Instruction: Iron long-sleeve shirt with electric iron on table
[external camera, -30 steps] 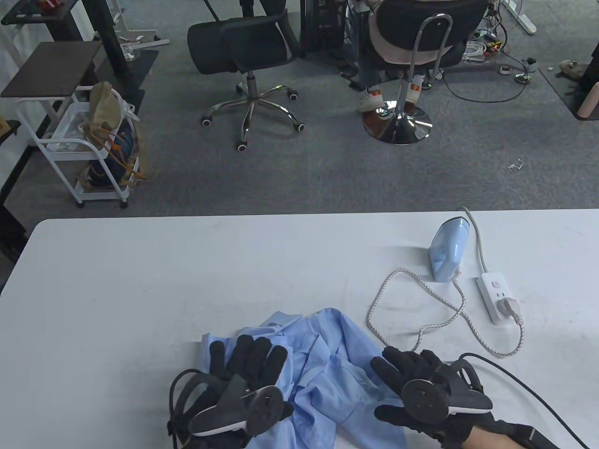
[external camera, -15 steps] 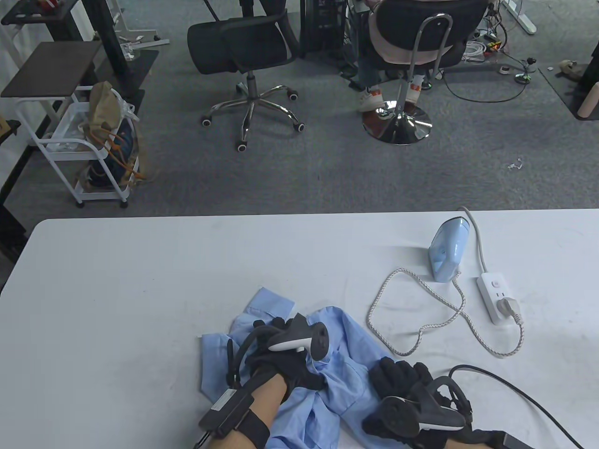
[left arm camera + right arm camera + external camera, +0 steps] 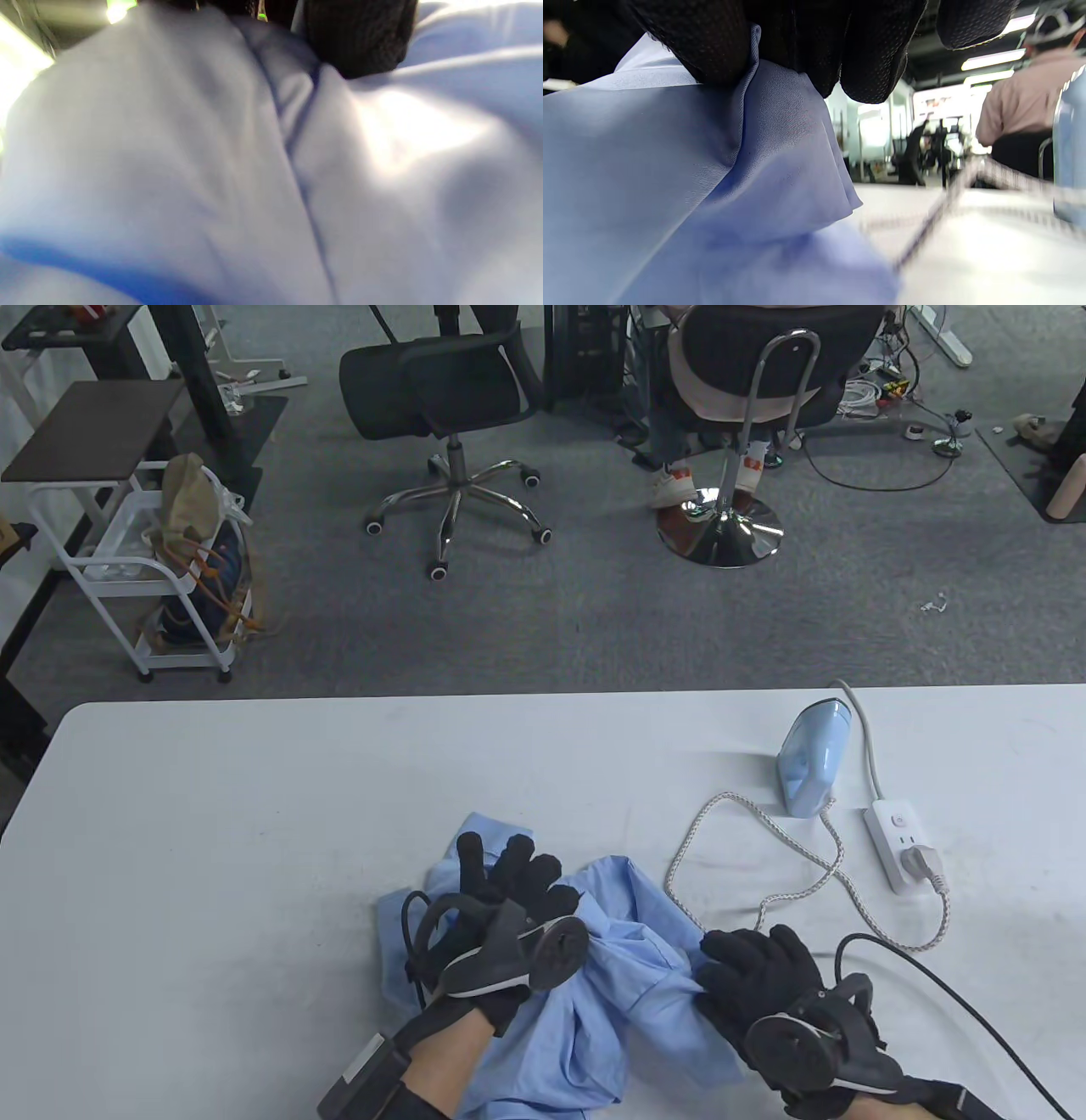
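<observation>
Shirt (image 3: 594, 984) now lies bunched higher between both hands, left hand (image 3: 501, 925) flat on it with straight fingers, right hand (image 3: 764, 984) pinching its edge, so spreading continues while the iron (image 3: 814, 759) waits.

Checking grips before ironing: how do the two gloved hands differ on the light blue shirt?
The left gloved hand rests spread fingers on the crumpled light blue shirt; the right gloved hand pinches its right edge, cloth bunched under the fingers. The left sits farther up the table. Both touch the shirt.
</observation>
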### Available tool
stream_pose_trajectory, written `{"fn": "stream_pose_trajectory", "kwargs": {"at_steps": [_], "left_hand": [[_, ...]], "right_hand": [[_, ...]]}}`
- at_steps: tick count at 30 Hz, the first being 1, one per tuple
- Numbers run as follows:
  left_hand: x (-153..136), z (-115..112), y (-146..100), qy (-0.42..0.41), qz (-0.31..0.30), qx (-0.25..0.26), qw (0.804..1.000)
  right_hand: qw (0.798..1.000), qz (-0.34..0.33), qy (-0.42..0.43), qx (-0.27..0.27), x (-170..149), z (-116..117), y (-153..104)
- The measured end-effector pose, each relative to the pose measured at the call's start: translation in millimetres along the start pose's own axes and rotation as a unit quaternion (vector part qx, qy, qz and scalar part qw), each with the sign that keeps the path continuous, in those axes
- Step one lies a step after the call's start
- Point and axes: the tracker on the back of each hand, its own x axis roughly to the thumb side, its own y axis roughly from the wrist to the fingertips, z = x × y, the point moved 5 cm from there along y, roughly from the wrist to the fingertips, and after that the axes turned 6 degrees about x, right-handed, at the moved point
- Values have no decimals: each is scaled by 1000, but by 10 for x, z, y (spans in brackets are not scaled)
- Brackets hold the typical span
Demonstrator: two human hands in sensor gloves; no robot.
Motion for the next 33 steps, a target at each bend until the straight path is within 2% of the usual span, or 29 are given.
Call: {"fn": "stream_pose_trajectory", "kwargs": {"at_steps": [1,2,4,5,7,10,12,14,15,17,22,25,27,29,31,33], "left_hand": [[7,316,-19,1,0,47,999],[16,517,-34,2,0,73,997],[77,1147,-95,-3,-3,154,988],[104,1287,-110,-6,-6,165,986],[203,1773,-207,-8,-11,226,974],[316,2193,-369,-4,-27,297,954],[402,2430,-507,-7,-40,344,938],[450,2525,-581,-8,-44,356,933],[454,2525,-587,-5,-42,351,936],[442,2475,-594,5,-39,330,943],[154,2377,-624,-42,-5,313,949],[-75,2389,-666,-56,21,316,947],[-237,2431,-711,-73,36,321,944],[-388,2500,-769,-94,49,329,938],[-483,2520,-807,-96,51,318,942],[-566,2471,-842,-88,56,293,950]], "right_hand": [[999,2,10,-31,-17,-200,-9],[999,2,14,-47,-22,-315,-15],[993,-7,34,-112,-16,-716,-45],[991,-11,40,-126,-9,-816,-54],[984,-47,71,-158,19,-1115,-75],[977,-58,163,-124,-40,-1228,-27],[957,-84,266,-83,-93,-1141,76],[928,-126,351,18,-72,-843,206],[919,-132,368,56,-58,-709,233],[897,-141,393,143,14,-271,270],[868,-118,419,239,108,494,237],[883,-102,380,255,10,582,213],[904,-80,329,262,-113,558,201],[934,-51,264,234,-290,446,187],[941,-34,247,229,-441,302,149],[949,-14,246,197,-616,85,103]]}}
